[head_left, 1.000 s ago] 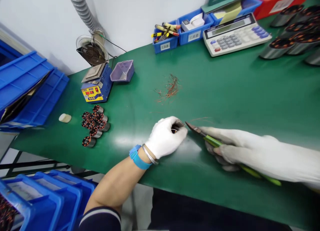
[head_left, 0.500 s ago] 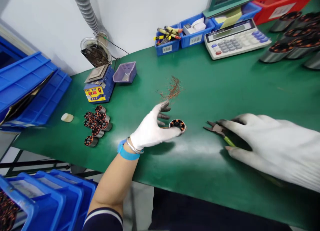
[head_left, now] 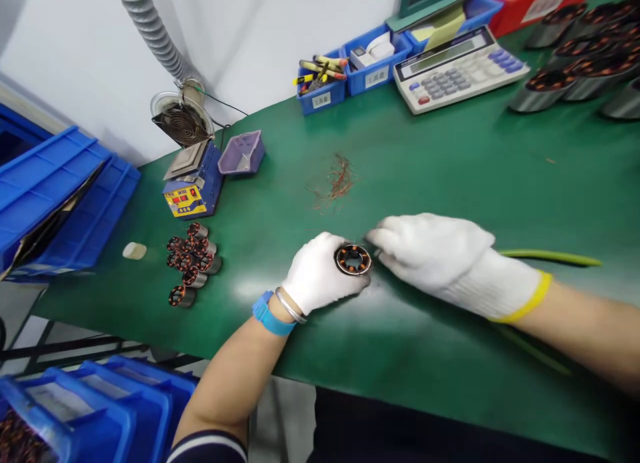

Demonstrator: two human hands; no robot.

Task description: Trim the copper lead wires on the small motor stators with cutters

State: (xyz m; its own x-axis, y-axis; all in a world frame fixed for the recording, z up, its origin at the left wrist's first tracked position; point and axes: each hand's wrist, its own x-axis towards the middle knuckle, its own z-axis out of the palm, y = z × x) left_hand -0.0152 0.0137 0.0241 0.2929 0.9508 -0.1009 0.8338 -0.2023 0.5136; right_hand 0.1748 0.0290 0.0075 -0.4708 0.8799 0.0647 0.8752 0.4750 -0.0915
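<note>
My gloved left hand point(head_left: 320, 274) wraps around a small motor stator point(head_left: 353, 259), a metal ring with copper windings and black insulation, its open end facing up. Just right of it, my gloved right hand point(head_left: 420, 253) has its fingertips pressed together close to the stator's edge. Whatever those fingertips pinch, if anything, is too small to make out. A pair of cutting pliers with green handles point(head_left: 550, 255) lies on the green table under my right hand and wrist, its jaws hidden.
Several similar stators point(head_left: 193, 253) stand at the left, by a blue-and-yellow heating unit point(head_left: 187, 193). Copper wire scraps point(head_left: 341, 177) lie beyond my hands. A purple tray point(head_left: 243, 153), tool boxes point(head_left: 323, 89), a calculator point(head_left: 460, 69) and larger stators point(head_left: 543, 89) line the back.
My left hand has closed around the stator, where its fingers were spread before. My right hand has let go of the pliers and moved left to the stator. The view has shifted slightly.
</note>
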